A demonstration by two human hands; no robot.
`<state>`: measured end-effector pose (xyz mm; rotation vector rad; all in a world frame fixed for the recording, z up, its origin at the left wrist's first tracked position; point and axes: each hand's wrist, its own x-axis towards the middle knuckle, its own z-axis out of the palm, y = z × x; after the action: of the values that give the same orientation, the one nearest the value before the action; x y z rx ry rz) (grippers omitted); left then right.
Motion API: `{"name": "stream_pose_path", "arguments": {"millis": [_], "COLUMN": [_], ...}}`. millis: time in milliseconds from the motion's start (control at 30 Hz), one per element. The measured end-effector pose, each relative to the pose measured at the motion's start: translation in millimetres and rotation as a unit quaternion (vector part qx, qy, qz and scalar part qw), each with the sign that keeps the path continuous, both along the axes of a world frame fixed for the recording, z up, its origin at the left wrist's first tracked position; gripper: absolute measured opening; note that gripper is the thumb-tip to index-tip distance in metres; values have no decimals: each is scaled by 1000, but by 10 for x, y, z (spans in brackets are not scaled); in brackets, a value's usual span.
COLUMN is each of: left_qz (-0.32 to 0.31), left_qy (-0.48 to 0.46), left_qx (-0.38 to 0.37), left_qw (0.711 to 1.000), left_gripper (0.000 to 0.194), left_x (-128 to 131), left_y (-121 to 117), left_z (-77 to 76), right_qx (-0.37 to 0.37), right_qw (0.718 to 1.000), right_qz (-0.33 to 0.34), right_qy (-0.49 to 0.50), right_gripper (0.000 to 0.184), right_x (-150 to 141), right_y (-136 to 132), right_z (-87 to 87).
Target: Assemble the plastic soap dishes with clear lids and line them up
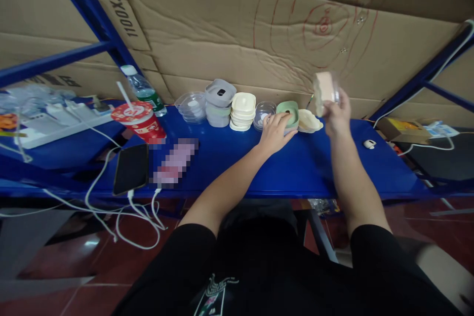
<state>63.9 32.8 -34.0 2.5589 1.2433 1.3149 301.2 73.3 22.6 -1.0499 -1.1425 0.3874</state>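
My left hand [274, 133] reaches over the front of a pale green square container [291, 109], its fingers stretched out and the thumb apart. The fingertips lie against or just over that container's top; I cannot tell whether they press on it. Just left of them stands a clear round plastic bowl [263, 110]. Raised above the table on the right, my right hand [338, 112] is closed on a small peach-coloured container [324, 90] with a wavy edge and a clear side, tilted upright. Beside the green container rests a cream wavy-edged piece [309, 121].
Along the back stand a stack of cream containers [243, 108], grey containers [220, 94] and clear bowls [191, 107]. At left are a red cup [142, 123] with a straw, a water bottle [145, 90], a phone [131, 169] and cables. A white earbud case [369, 144] lies right.
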Motion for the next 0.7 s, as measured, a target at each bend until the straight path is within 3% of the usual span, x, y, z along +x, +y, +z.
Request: {"name": "stream_pose_path", "arguments": {"millis": [133,233,467,700], "left_qz": [46,44,0,6], "left_qy": [-55,-53,-1,-15], "left_qx": [8,10,4,-2], "left_qw": [997,998,1000,1000], "left_gripper": [42,25,21,16], "left_x": [-40,-77,-9,-39], "left_y": [47,80,21,14], "left_z": [8,-7,-29,-9], "right_qx": [-58,-74,-63,-63], "right_qw": [980,963,970,987], "right_qz": [139,197,153,117], "right_qy": [130,169,176,87], "right_gripper": [69,64,64,78], "right_x": [-788,-1056,-999,-1036], "right_y": [28,-58,-240,-278], "right_z": [-157,-293,-427,-420]}}
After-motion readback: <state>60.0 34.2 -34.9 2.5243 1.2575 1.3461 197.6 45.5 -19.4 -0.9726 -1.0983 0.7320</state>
